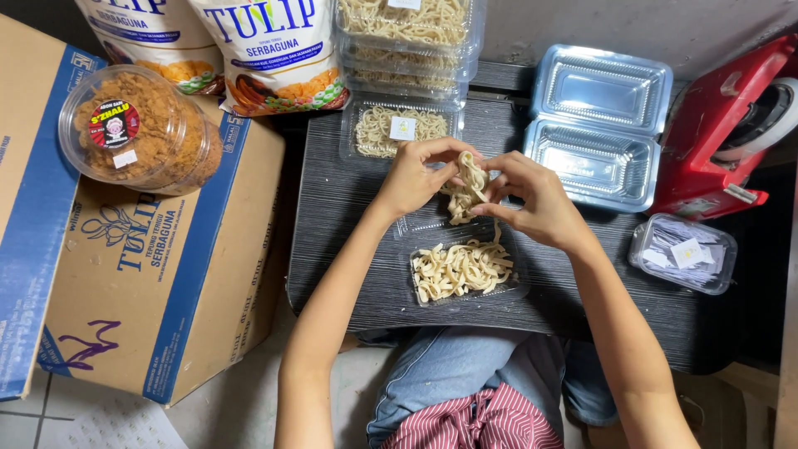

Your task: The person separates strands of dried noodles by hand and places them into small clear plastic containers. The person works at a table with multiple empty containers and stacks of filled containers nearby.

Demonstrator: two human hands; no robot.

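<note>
My left hand (pixel 416 176) and my right hand (pixel 532 198) together hold a bundle of pale flat noodles (pixel 468 187) above a small dark table (pixel 349 249). Both hands pinch the bundle near its top, and its strands hang down toward a clear plastic tray (pixel 515 287) just below. That tray sits on the table in front of me and holds a loose heap of the same noodles (pixel 460 268). Its open lid lies flat behind it, partly hidden by my hands.
A closed noodle tray (pixel 397 126) lies behind my hands, a stack of filled trays (pixel 409 37) beyond it. An empty open clamshell (pixel 600 125) sits right, then a red tape dispenser (pixel 715 133) and a box of labels (pixel 683 254). Cardboard boxes (pixel 150 274), a jar (pixel 137 129) and flour sacks (pixel 274 50) stand left.
</note>
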